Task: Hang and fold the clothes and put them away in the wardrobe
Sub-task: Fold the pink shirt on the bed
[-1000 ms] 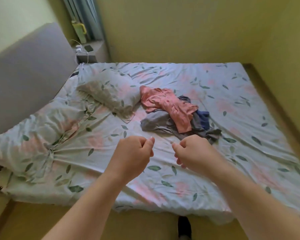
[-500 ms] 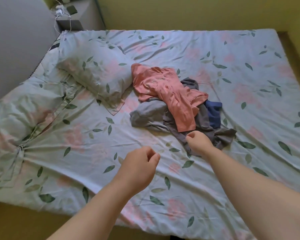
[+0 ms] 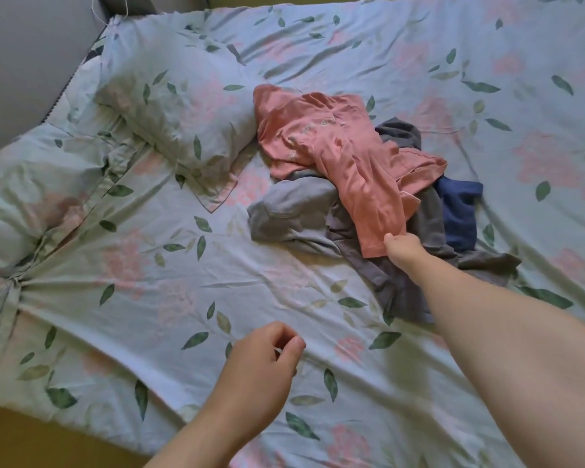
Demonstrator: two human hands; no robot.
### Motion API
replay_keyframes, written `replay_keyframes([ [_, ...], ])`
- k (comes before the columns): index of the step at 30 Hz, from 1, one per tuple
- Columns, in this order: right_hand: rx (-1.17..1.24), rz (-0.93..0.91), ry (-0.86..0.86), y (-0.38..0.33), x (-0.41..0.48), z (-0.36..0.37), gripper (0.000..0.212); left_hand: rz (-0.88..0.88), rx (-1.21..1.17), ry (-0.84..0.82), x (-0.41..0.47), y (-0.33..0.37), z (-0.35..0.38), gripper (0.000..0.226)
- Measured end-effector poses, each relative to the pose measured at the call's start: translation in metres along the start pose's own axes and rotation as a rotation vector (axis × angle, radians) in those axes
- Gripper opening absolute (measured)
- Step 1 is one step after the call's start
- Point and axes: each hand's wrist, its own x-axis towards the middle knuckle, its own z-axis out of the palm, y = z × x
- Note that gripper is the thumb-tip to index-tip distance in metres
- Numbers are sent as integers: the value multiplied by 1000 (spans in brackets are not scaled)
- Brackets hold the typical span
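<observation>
Pink shirt (image 3: 335,153) sits on top of the clothes pile, directly ahead of the right hand (image 3: 402,251). Right arm stretched forward over the bed; the hand pinches the shirt's near hem, thumb on top, other fingers hidden under the cloth. Under the shirt: light grey garment (image 3: 291,214) just left of that hand, dark grey garment (image 3: 402,292) beneath the wrist and forearm, blue garment (image 3: 460,211) just to its right. Left hand (image 3: 264,363) is nearer the body, well short of the pile, above the sheet, fingers loosely curled, holding nothing. Floral bed sheet (image 3: 183,282), wrinkled, under both hands. Matching pillow (image 3: 183,106) lies beyond the left hand, touching the shirt's far-left edge. Grey headboard (image 3: 24,62) far left. Yellowish floor (image 3: 14,440) left of the left forearm.
</observation>
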Motion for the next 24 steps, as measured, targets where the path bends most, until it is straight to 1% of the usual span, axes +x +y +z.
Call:
replay_keyframes([
  [2,42,-40,51,-3,-8,-4,44,-13,6,10,0,-3,2,21],
  [5,268,-137,92,-16,-38,-14,22,-25,8,3,-9,2,-4,19],
  [7,372,-215,105,-35,-69,-26,14,-19,17,3,-18,12,-14,18],
  [12,511,-355,-55,-108,-173,-84,28,26,15,26,-51,52,-57,12],
  [16,504,-521,-158,-168,-271,-149,36,164,19,96,-81,88,-106,2],
  [17,553,-568,-200,-181,-296,-163,37,190,9,117,-88,97,-119,5],
  [19,647,-649,-218,-205,-344,-191,39,262,-29,162,-100,114,-145,23],
  [21,705,-724,-214,-226,-389,-212,42,346,-74,178,-113,132,-168,50],
  [23,749,-790,-203,-239,-431,-224,42,425,-131,159,-126,148,-185,83],
  [24,758,-816,-191,-245,-451,-227,40,452,-175,149,-132,157,-192,95],
])
